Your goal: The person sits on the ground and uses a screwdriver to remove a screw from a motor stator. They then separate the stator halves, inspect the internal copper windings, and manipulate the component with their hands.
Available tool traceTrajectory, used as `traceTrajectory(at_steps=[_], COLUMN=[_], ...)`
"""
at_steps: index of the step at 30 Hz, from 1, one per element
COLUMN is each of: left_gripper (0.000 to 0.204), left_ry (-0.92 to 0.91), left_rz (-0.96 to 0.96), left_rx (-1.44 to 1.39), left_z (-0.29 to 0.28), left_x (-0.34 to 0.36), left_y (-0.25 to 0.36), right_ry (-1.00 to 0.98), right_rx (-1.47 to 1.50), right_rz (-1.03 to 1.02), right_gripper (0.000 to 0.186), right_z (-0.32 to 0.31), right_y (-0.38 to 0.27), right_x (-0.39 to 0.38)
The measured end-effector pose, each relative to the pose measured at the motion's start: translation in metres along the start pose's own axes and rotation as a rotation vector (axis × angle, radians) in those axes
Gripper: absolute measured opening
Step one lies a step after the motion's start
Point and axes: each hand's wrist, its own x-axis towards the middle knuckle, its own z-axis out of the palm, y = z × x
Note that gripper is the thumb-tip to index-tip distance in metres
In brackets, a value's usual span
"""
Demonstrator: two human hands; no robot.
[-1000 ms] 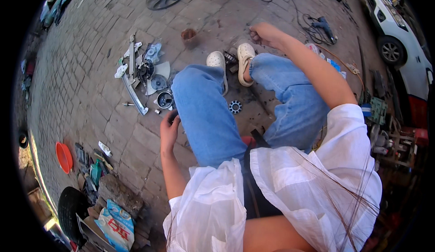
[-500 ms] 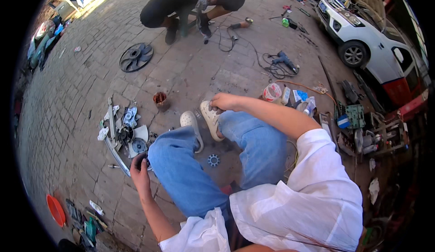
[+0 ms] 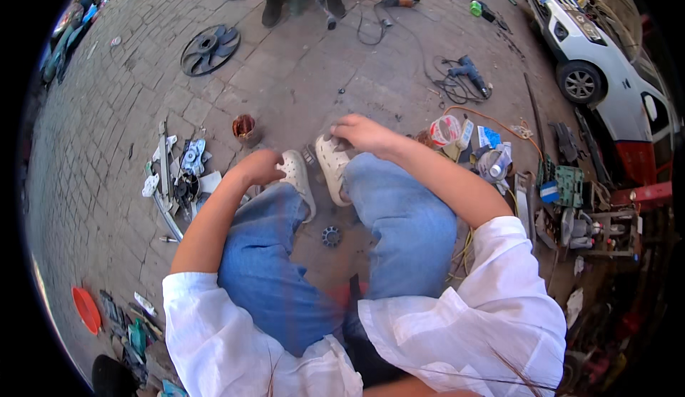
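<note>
I sit with knees bent, both arms stretched toward my cream clogs. My right hand (image 3: pixel 362 134) is over the toe of the right clog (image 3: pixel 332 165), its fingers bent down and drawn together; whatever is in them is too small to make out. Beside the toe of the left clog (image 3: pixel 296 174) is my left hand (image 3: pixel 260 167), its fingers curled down and partly hidden. Small dark pieces (image 3: pixel 309 156) lie on the paving between the clogs. A round, toothed grey part (image 3: pixel 330 237) lies between my legs. Just beyond my left hand stands a tin with rusty-brown contents (image 3: pixel 246 129).
Loose metal and plastic parts (image 3: pixel 187 176) lie to my left. A black fan (image 3: pixel 210 49) and a blue corded power tool (image 3: pixel 467 74) are farther out. Right are a clear tub (image 3: pixel 445 131), a green case (image 3: pixel 569 185) and a white car (image 3: pixel 596 54). Another person's shoes (image 3: pixel 275 10) show ahead.
My left hand has swung from beside the parts on the left to the left clog. My right hand stays by the right clog. The view has tilted down, cropping the other person.
</note>
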Motion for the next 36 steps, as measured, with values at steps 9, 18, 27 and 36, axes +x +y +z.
traceTrajectory(at_steps=[9, 18, 27, 36], left_gripper=[0.075, 0.092, 0.085, 0.067], left_ry=[0.036, 0.386, 0.138, 0.235], left_rz=[-0.065, -0.132, -0.025, -0.065], left_rx=[0.026, 0.131, 0.223, 0.068], left_z=[0.135, 0.187, 0.183, 0.167], left_x=[0.107, 0.175, 0.206, 0.190], left_y=[-0.043, -0.047, -0.044, -0.049], right_ry=[0.018, 0.083, 0.222, 0.331], right_rx=[-0.009, 0.153, 0.403, 0.541], right_rz=[-0.189, -0.175, -0.136, -0.208], right_gripper=[0.023, 0.022, 0.025, 0.033], right_z=[-0.021, -0.035, -0.045, -0.054], right_y=[0.013, 0.030, 0.044, 0.045], right_x=[0.011, 0.022, 0.020, 0.012])
